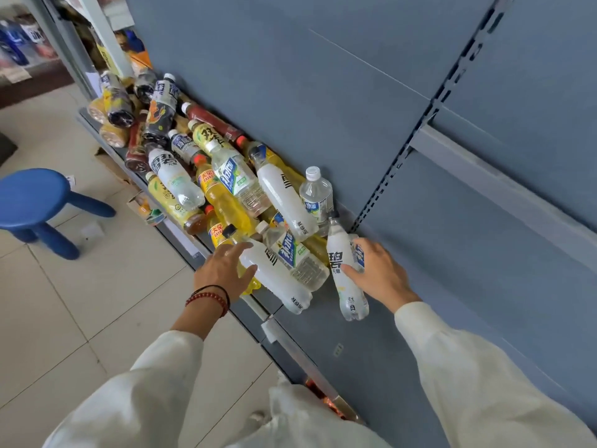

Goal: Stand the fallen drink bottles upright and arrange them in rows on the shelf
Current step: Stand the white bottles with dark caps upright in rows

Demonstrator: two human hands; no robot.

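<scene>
The left hand [223, 270] hides much of a yellow bottle [251, 285]; far shelf goods [16, 43] are blurred.

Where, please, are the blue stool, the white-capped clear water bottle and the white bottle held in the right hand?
blue stool [32, 193]: head view, seat top.
clear water bottle [316, 194]: head view, clear shoulder.
white bottle [336, 258]: head view, printed label.

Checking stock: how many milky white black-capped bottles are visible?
4 milky white bottles: one gripped by the right hand, one at the left hand, one mid-pile beside the clear water bottle, one further left. Others may be buried.
</scene>
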